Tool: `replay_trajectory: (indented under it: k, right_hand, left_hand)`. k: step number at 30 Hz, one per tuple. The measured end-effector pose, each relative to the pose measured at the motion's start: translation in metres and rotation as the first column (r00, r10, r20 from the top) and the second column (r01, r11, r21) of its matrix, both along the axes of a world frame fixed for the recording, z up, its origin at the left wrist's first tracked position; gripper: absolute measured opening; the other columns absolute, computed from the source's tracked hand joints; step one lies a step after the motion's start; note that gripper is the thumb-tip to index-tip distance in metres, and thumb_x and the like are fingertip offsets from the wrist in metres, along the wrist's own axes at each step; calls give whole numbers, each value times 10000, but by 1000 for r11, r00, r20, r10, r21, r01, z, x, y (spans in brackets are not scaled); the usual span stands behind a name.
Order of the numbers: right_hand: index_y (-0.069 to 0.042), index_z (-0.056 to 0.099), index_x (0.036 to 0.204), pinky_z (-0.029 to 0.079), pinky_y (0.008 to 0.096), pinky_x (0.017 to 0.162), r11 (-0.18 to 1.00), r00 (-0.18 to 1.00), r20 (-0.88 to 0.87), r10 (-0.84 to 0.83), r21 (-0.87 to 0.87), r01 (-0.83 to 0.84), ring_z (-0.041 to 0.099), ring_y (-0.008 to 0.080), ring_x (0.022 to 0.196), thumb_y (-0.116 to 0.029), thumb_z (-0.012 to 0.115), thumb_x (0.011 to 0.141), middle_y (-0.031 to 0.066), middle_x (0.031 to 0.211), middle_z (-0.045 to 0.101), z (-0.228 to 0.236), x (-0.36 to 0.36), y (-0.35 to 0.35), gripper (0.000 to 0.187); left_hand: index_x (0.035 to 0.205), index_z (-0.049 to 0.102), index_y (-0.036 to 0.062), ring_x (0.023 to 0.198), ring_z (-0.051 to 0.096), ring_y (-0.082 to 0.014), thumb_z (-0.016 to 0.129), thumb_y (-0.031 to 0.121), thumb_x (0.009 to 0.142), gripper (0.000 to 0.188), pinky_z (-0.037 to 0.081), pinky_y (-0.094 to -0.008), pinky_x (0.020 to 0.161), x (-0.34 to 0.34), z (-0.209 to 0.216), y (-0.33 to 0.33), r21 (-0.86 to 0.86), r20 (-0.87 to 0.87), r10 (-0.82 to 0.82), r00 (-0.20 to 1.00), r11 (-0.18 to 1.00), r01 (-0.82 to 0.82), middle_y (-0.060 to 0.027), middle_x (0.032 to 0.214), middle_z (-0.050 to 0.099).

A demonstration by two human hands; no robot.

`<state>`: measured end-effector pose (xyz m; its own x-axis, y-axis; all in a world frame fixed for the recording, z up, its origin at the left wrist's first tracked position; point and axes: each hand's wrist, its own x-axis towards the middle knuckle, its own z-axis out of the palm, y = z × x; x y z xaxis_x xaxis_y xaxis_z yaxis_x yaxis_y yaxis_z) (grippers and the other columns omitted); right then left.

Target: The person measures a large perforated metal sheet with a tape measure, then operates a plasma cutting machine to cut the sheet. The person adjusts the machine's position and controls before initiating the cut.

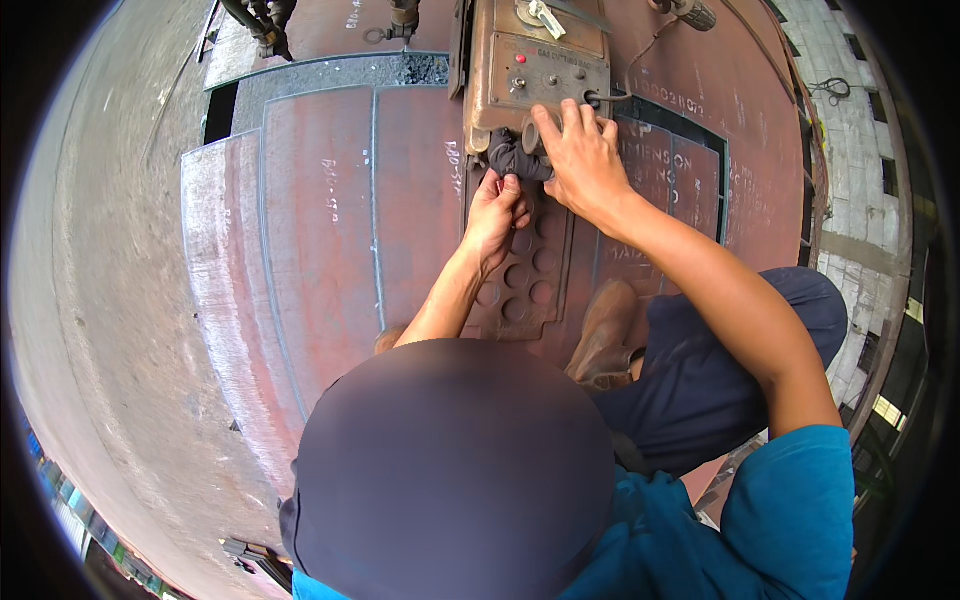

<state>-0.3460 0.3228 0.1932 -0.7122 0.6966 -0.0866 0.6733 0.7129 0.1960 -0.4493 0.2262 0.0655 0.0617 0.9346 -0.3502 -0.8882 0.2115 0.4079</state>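
Observation:
A brown, worn portable gas cutting machine point(545, 75) sits at the top centre, with small switches and a red light on its panel. At its near end is a dark, crumpled, cloth-like bundle point(515, 158). My left hand point(495, 215) pinches the underside of that bundle between thumb and bent fingers. My right hand point(583, 160) reaches over the machine's near edge, its fingers apart and bent, beside a round metal ring-shaped part point(531, 135). The right thumb side lies close to the bundle; its grip there is partly hidden.
The machine stands over a perforated metal track point(517, 285) on reddish steel plate point(325, 200) with chalk marks and cut lines. A cable point(632, 75) loops from the panel's right side. Torch fittings point(403, 20) hang at the top left. My boot point(605, 335) is right of the track.

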Motion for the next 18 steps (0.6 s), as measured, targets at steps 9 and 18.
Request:
replay_trajectory:
  k: [9,18]
  right_hand:
    - [-79,425,1466,459,564,989,1000,1000,-9,-7,-29,7,507,356,1275,-211,899,704,185,1356,490,1,0,1,907]
    - [-87,416,1493,442,541,992,999,1000,7,-25,-31,25,505,343,1286,-214,907,696,180,1368,494,3,-1,-2,944]
  left_hand:
    - [962,404,165,618,334,-84,594,294,1067,252,344,-260,568,2,-1,2,-28,38,18,999,999,-16,52,790,399]
    - [973,406,168,612,332,-80,595,321,1063,259,337,-258,561,3,2,-2,-29,15,13,1000,999,-12,58,786,399]
